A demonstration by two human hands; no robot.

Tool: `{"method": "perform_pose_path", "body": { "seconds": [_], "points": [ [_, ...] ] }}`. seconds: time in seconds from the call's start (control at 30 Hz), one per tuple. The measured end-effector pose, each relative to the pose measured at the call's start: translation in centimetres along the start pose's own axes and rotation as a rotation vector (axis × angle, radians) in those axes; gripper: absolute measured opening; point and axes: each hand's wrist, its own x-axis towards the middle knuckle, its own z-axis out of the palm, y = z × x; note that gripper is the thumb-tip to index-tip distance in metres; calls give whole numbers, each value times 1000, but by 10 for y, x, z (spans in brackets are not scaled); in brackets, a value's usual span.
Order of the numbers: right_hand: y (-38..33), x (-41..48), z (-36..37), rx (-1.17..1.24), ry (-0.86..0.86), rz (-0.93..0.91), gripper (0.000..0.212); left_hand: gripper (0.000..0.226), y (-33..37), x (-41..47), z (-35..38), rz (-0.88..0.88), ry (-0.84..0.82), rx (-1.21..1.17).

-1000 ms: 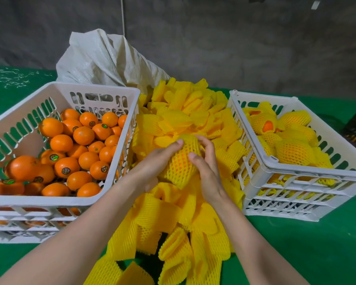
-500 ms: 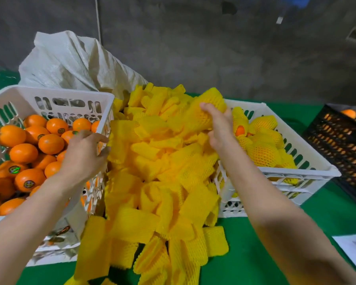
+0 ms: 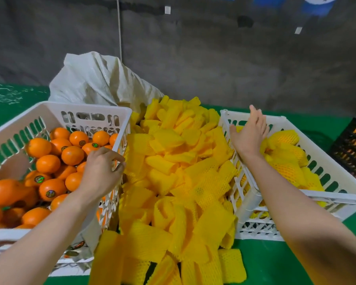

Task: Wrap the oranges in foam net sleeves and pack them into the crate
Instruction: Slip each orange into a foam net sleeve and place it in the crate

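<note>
Mid-table, a loose sleeve pile [image 3: 173, 171] of yellow foam net, taken here as the landmark. Left of the sleeve pile and touching it, a white slotted crate [image 3: 95, 106] filled with bare oranges [image 3: 72, 155], several with round stickers. Right of the pile, again touching, a white packing crate [image 3: 337, 195] holding wrapped oranges [image 3: 286, 159] (yellow netted lumps, heaped along the middle of it). Behind the pile, a crumpled white sack [image 3: 97, 83] against a grey wall. Far right of the pile, beyond the packing crate, part of a black crate [image 3: 353, 149], with orange shapes dim through its mesh. Under it all, a green table cover [image 3: 275, 264].

Left hand [image 3: 101, 171] at the pile's left edge, back toward the camera, over the slotted crate's rim nearest the pile. Fingers curled downward, tips by that rim; cannot tell whether closed round an orange, round the rim, or round nothing.

Right hand [image 3: 250, 134] right of the pile, raised over the packing crate's wall on the pile side, well apart from the left hand. Fingers straight and slightly spread, pointing away from the camera, grip wide, nothing held. Wrapped oranges just to its right, lower in the crate.
</note>
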Motion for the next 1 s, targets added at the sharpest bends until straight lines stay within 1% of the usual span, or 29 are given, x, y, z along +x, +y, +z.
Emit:
{"method": "perform_pose_path", "body": {
  "seconds": [0.03,0.07,0.1,0.17,0.23,0.3,0.4,0.43,0.47,0.5,0.53,0.6,0.63,0.67,0.7,0.73,0.77,0.8,0.83,0.87,0.9,0.93,1.0],
  "points": [
    [-10,-4,2,56,11,-117,58,11,0,0,0,-1,4,1],
    [-20,-9,6,81,-37,-216,45,11,0,-1,0,-2,7,1],
    [-29,-17,13,74,-133,-305,36,11,0,-1,0,-4,8,-1],
    [-43,-36,34,19,-383,-481,27,12,0,-2,0,-10,12,-4],
    [-54,-54,62,-127,-580,-610,27,11,-1,-3,0,-14,18,-5],
    [-63,-65,88,-311,-694,-661,36,9,-2,-4,1,-14,16,-11],
    [-75,-71,111,-514,-806,-634,55,9,-4,-4,1,-21,7,-22],
    [-78,-72,115,-547,-820,-606,57,9,-5,-3,2,-25,7,-28],
    [-81,-74,116,-535,-798,-581,56,9,-6,-3,2,-29,10,-32],
    [-84,-76,116,-464,-730,-565,52,10,-7,-3,3,-34,8,-29],
    [-88,-79,113,-337,-623,-551,46,11,-8,-3,4,-39,0,-19],
    [-99,-86,101,48,-385,-489,31,21,-9,-2,6,-72,-18,3],
    [-107,-89,91,256,-305,-438,27,31,-8,-2,6,-89,-15,7],
    [-116,-93,80,422,-276,-391,27,42,-6,-1,4,-90,3,-5],
    [-125,-96,69,547,-304,-352,30,53,-3,-1,1,-70,32,-55],
    [-132,-98,59,662,-387,-318,35,62,-1,-2,-3,-39,43,-152],
    [-137,-101,50,785,-512,-286,40,67,3,-3,-8,-17,30,-291],
    [-141,-103,42,903,-653,-250,43,68,7,-5,-14,-18,-8,-446],
    [-142,-106,36,984,-765,-217,46,61,11,-6,-18,-37,-42,-579],
    [-143,-108,33,1011,-815,-191,46,47,13,-7,-19,-59,-46,-663],
    [-143,-110,31,989,-804,-171,45,31,15,-8,-19,-76,-1,-666],
    [-144,-113,31,932,-747,-163,41,21,18,-10,-19,-79,72,-617],
    [-148,-120,35,807,-613,-172,33,19,23,-13,-19,-38,213,-470]
  ]
}}
